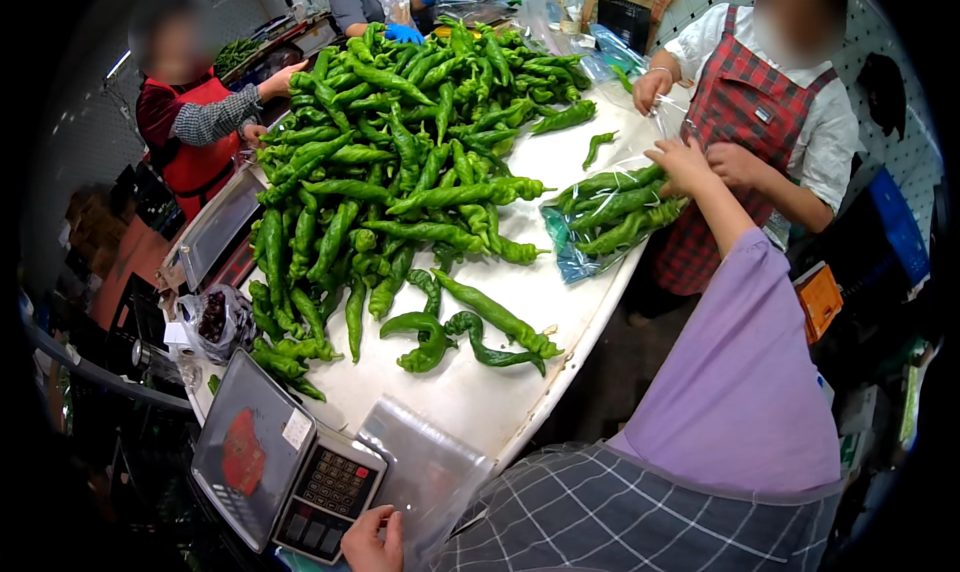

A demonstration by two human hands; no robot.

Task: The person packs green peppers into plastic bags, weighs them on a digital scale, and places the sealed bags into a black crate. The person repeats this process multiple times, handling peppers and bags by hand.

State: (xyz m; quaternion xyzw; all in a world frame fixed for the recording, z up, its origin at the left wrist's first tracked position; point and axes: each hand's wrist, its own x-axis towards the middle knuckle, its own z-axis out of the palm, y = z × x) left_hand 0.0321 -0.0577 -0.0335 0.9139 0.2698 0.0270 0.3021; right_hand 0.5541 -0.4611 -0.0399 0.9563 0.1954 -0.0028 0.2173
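Observation:
My right hand (684, 168) reaches far out over the table's right edge. Its fingers close on the gathered end of a clear plastic bag (564, 234) holding several long green peppers (622, 206). The bag lies on its side on the white table (517, 392). My left hand (375, 540) is low in the view, beside the keypad of a digital scale (330, 474). Its fingers are loosely curled near a stack of flat clear bags (427, 459); whether they pinch a bag edge is unclear. The scale's metal pan (251, 452) bears a red patch.
A large heap of green peppers (405, 152) covers the table's far side. A co-worker's hand (654, 90) holds clear plastic by my right hand; the other hand (739, 165) is close by. Two more people stand beyond the heap. A bag of dark fruit (217, 320) sits left.

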